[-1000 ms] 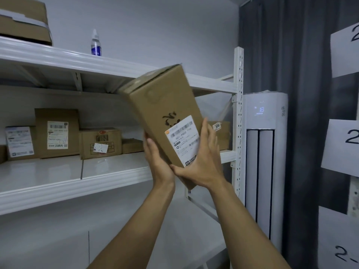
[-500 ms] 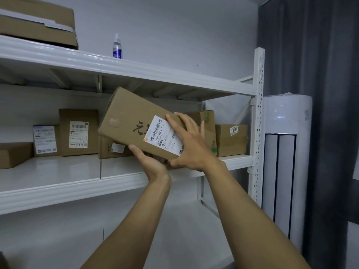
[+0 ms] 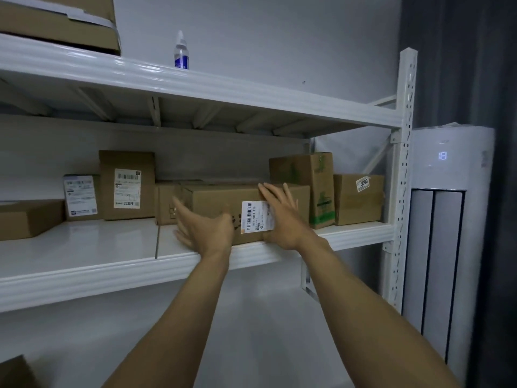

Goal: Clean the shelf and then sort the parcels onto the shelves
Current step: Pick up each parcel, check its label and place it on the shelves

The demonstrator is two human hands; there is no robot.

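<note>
Nine parcels [image 3: 212, 200] [image 3: 56, 26] [image 3: 28, 219] [image 3: 81, 196] [image 3: 127, 163] [image 3: 163, 203] [image 3: 305, 175] [image 3: 358, 205] [image 3: 14, 372], one bottle [image 3: 181, 53], two hands [image 3: 207, 231] [image 3: 279, 219]

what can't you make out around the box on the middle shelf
Head view:
- The long box: front partly covered by the left hand and right hand.
- Its label: print too small; right edge under the right hand.
- Carton behind it: mostly hidden by the long box.
- Top-shelf carton: cut off by the frame edge.

Wall: a plain pale wall [image 3: 279, 37] stood at the back, with one tiny dark dot on it.
Curtain: a dark grey curtain [image 3: 458, 65] hung in folds on the right.
Furniture: a white metal rack [image 3: 405, 163] stood against the wall.
Tall machine: a white air cooler [image 3: 475, 219] stood just beside the rack, with small glowing numbers [image 3: 442, 156] near its top.
Light: the room was dim and grey.
</note>
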